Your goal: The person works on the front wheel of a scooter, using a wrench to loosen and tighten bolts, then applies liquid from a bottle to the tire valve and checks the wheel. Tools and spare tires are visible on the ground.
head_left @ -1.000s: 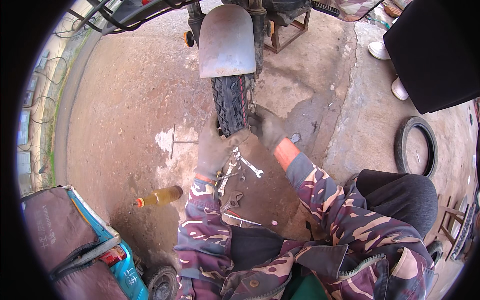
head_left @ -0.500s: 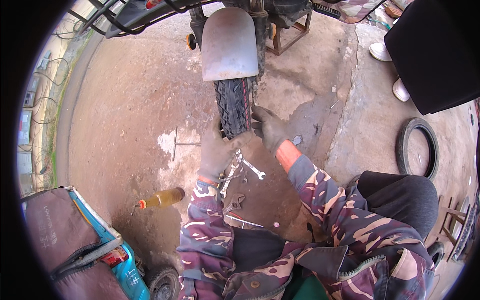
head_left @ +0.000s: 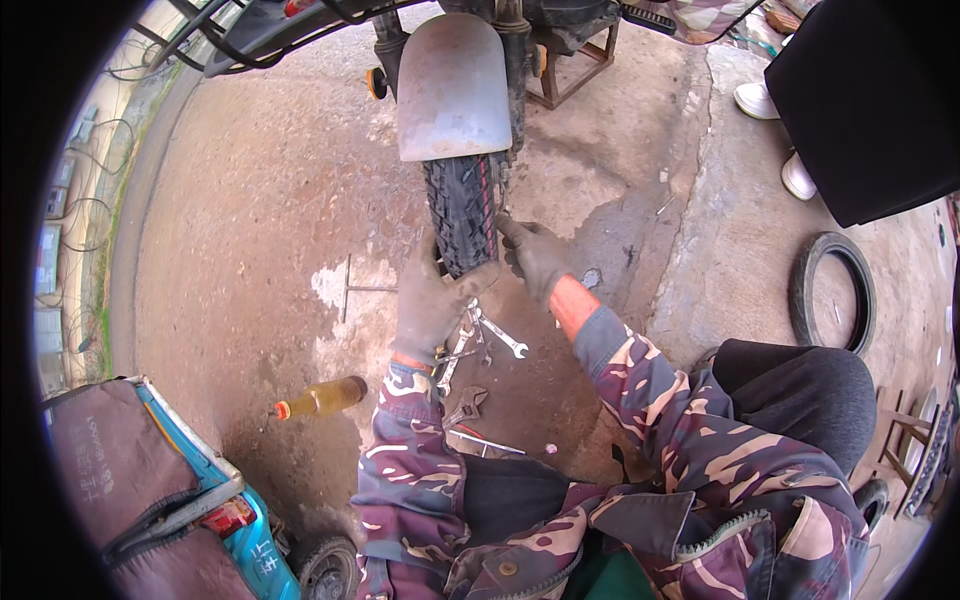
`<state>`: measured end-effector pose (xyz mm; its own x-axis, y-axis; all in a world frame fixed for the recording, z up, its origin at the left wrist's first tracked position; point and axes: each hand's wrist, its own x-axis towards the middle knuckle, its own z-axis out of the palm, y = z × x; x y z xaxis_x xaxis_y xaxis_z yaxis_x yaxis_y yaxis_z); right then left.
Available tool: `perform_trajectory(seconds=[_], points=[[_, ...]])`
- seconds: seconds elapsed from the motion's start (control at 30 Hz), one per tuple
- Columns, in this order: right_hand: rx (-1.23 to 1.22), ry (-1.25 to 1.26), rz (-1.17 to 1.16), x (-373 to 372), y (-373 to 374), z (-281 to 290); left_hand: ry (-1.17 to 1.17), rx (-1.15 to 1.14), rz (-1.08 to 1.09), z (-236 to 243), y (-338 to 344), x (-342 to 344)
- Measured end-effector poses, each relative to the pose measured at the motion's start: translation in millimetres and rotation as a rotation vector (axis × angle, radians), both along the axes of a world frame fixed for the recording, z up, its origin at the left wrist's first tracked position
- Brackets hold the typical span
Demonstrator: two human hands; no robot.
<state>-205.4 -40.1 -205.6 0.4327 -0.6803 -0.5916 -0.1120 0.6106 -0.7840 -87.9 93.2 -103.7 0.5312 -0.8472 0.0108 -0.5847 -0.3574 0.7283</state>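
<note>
In front of me stands a motorcycle front wheel with a black treaded tire (head_left: pixel 462 215), a red stripe along its right side, below a pale grey fender (head_left: pixel 455 90). My left hand (head_left: pixel 430 305), in a grey glove, wraps round the tire's lower left, its thumb lying across the bottom of the tread. My right hand (head_left: pixel 538 260), gloved too, is at the wheel's right side with bent fingers close to the rim; what its fingertips grip is hidden. Silver wrenches (head_left: pixel 500 333) lie on the ground below the wheel, with an adjustable wrench (head_left: pixel 467 407) nearer me.
A T-shaped metal bar (head_left: pixel 347 288) and a yellowish bottle (head_left: pixel 322 398) lie to the left. Nearer left stands a blue cart (head_left: pixel 255 545) with brown covers. At right are a loose tire (head_left: pixel 833 292) and a person's white shoes (head_left: pixel 757 101). A metal stand (head_left: pixel 580 75) is behind the wheel.
The whole view has shifted slightly. Both hands remain at the wheel, the right one reaching a little differently along its side; the tire seems turned slightly.
</note>
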Motion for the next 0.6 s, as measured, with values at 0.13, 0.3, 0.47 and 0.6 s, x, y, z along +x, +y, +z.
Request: perform_trajectory(seconds=[0.13, 0.3, 0.47, 0.6], points=[[-0.132, 0.086, 0.023, 1.7, 2.1, 2.2, -0.015, -0.065, -0.004, -1.7, -2.3, -0.6], [0.095, -0.183, -0.001, -2.2, 1.3, 14.3, 0.041, -0.055, -0.011, 9.8, -3.2, -4.9], [-0.248, 0.181, 0.045, -6.1, 5.0, 29.6, 0.179, -0.047, 0.004, 15.2, -3.2, -9.4], [-0.169, 0.039, 0.027, -4.8, 7.3, 19.0, 0.222, -0.056, 0.006, 4.2, -1.9, -5.7]])
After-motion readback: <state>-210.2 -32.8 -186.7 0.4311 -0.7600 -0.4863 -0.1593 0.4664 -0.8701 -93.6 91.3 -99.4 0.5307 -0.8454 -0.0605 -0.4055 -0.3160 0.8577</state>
